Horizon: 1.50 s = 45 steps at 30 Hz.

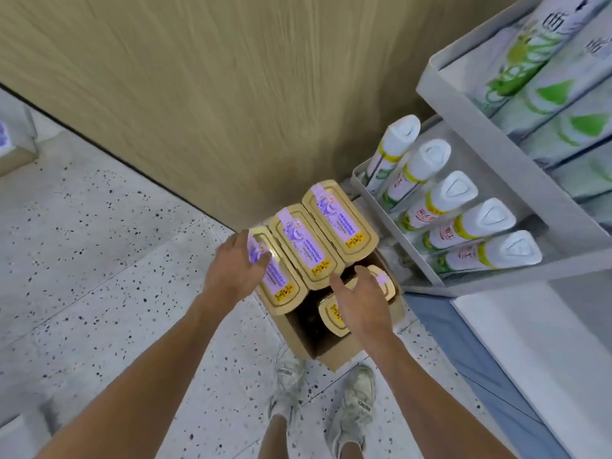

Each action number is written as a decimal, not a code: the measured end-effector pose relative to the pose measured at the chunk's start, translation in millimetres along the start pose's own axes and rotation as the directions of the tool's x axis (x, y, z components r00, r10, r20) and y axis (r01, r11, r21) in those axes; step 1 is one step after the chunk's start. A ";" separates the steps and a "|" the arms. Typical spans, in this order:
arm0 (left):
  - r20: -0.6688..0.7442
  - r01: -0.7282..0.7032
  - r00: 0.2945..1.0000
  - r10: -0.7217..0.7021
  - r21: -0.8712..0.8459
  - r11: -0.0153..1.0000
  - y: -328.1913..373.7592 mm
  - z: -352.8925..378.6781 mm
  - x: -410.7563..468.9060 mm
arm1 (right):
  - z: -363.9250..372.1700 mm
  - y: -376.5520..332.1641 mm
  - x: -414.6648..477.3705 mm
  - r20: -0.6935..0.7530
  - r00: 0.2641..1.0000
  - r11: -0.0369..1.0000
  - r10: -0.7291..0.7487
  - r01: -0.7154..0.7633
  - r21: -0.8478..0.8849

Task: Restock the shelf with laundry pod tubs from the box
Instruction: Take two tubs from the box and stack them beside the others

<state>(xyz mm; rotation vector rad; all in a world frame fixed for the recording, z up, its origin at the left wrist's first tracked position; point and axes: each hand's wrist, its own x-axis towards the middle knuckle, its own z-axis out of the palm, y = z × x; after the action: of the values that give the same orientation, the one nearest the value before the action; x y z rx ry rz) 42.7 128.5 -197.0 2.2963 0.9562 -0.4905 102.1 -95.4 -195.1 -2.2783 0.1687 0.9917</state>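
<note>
An open cardboard box (299, 336) stands on the floor at my feet. Three gold laundry pod tubs with purple labels stand high in its far half: left tub (281, 286), middle tub (306, 248), right tub (341, 220). Another tub (331, 316) lies lower in the near half, partly hidden by my right hand. My left hand (233, 265) rests on the left tub's far end, thumb across its lid. My right hand (359, 298) hovers over the lower tub, fingers spread, holding nothing.
A grey shelf unit (463, 104) stands at the right, with white spray cans (463, 223) on a lower shelf and green-and-white packs (543, 91) above. A white shelf surface (536, 336) lies at the lower right. A wood-grain wall (198, 94) rises behind the box. My shoes (351, 402) stand just behind it.
</note>
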 end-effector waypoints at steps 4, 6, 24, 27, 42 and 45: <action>0.054 -0.002 0.999 0.003 -0.011 1.000 -6.3 4.3 44.5 | 28.0 -8.0 33.8 0.056 0.978 0.937 0.202 -0.209 0.280; 0.083 0.014 0.997 -0.009 -0.061 0.998 -12.1 9.1 59.6 | 41.1 -10.4 48.7 0.104 0.945 0.851 0.310 -0.325 0.413; 0.137 0.065 0.990 0.013 -0.552 0.832 -52.7 -21.7 38.3 | 68.2 1.0 41.3 0.111 0.899 0.553 0.423 -0.354 0.754; 0.079 0.031 0.997 0.014 -0.551 0.834 -49.8 -43.4 8.6 | 56.5 13.0 12.2 0.099 0.907 0.554 0.409 -0.333 0.763; 0.085 -0.135 0.976 0.199 -0.481 0.866 65.0 14.5 -136.9 | -59.5 159.7 -169.5 -0.198 0.871 0.561 0.451 -0.104 0.821; 0.119 -0.178 0.956 0.267 -0.487 0.855 99.2 61.4 -176.2 | -76.7 218.4 -205.1 -0.234 0.822 0.511 0.519 -0.078 0.856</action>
<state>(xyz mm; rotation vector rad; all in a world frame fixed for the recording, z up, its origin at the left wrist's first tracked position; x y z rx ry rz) -9.6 -57.3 -111.2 1.8483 0.6205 -0.3168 -72.9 -340.2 -123.9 -1.5292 1.0702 0.3172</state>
